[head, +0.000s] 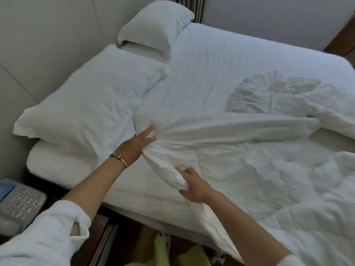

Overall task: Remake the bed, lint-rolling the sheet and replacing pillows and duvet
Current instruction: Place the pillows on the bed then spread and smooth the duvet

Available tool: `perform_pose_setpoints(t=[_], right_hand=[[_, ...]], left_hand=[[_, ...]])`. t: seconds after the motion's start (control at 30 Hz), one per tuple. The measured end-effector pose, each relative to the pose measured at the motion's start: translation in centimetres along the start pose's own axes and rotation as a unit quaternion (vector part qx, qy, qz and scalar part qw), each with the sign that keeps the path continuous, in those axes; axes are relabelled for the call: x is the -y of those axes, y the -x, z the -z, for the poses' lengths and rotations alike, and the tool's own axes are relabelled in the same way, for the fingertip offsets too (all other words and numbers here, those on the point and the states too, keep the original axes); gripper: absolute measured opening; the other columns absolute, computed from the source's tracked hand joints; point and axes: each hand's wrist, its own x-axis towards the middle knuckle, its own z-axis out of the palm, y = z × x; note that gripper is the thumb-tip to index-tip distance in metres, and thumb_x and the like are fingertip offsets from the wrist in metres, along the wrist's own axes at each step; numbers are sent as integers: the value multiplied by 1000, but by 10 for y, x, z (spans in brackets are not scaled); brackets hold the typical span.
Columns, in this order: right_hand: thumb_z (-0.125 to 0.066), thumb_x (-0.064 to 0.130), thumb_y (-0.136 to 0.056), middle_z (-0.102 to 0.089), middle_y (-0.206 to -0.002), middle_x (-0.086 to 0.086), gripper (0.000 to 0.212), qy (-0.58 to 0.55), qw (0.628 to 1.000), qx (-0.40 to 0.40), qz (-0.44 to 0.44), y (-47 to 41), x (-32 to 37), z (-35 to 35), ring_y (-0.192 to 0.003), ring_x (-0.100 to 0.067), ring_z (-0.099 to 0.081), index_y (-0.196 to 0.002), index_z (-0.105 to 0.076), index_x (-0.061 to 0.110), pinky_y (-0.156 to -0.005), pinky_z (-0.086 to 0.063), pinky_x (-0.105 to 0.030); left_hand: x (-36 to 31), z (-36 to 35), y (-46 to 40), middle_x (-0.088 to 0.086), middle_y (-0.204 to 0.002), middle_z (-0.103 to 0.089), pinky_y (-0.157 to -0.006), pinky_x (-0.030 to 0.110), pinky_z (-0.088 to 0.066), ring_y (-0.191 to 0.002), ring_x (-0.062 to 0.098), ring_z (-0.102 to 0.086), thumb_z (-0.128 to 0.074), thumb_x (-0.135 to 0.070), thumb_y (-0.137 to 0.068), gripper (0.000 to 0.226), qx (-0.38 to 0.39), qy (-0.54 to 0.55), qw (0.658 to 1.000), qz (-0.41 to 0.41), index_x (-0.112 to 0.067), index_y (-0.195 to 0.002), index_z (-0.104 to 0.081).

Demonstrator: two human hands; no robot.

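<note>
The bed (221, 54) bears two pillows (92, 104) and a rumpled duvet (269, 169).

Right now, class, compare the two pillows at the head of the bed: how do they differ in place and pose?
1. The near pillow lies close to the person's left hand; the far pillow lies beyond it, toward the curtain.
2. The near pillow's long side runs along the headboard wall; the far pillow is turned at an angle to it.
3. The near pillow looks larger, being closer.

Both are white and lie flat on the sheet.
</note>
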Motion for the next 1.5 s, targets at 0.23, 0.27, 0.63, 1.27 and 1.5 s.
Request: perform_pose_setpoints(t=[0.23, 0.27, 0.63, 1.27, 1.5], right_hand=[[-69, 36, -88, 4, -162, -3, 93, 37, 996, -46, -60, -56, -31, 10, -149, -28, -4, -157, -7, 25, -117, -23, -41], [-70, 31, -88, 4, -162, -4, 93, 38, 993, -80, -76, -62, -39, 20, -148, -30, -10, -157, -8, 25, -115, -27, -42], [-62, 50, -90, 7, -164, 0, 96, 93, 977, -81, -177, -133, -137, 128, -142, -26, -35, -156, 1, 22, -105, -38, -44], [-67, 23, -86, -46, -60, -2, 27, -67, 950, -301, -47, -204, 26, 173, -55, -19, -44, -80, -44, 12, -51, -33, -35], [-56, -2, -86, -43, -69, 8, 11, -37, 914, -210, 344, -356, 355, 147, -61, 0, -40, -88, -48, 5, -57, -30, -13]], left_hand=[[18, -76, 26, -16, -157, 19, -107, 25, -35, -146, 24, -16, -35, 9, -90, 77, 255, 58, 951, 163, -28, -154, -12], [15, -82, 21, -18, -158, 17, -112, 30, -31, -147, 24, -16, -36, 6, -90, 76, 253, 96, 942, 196, -27, -154, -13], [-21, -80, -105, 1, -137, -51, -93, 34, -42, -121, 25, -51, -41, -44, -97, 43, 181, 30, 939, 290, -25, -135, -50], [98, -34, -86, -3, -99, -57, -62, 30, -37, -88, 26, -63, -57, -50, -90, 31, -8, 121, 972, 201, -20, -96, -54], [275, 147, 93, 1, -86, -56, -60, 32, -30, -81, 32, -59, -70, -50, -79, 40, -226, 12, 846, 482, -19, -80, -45]])
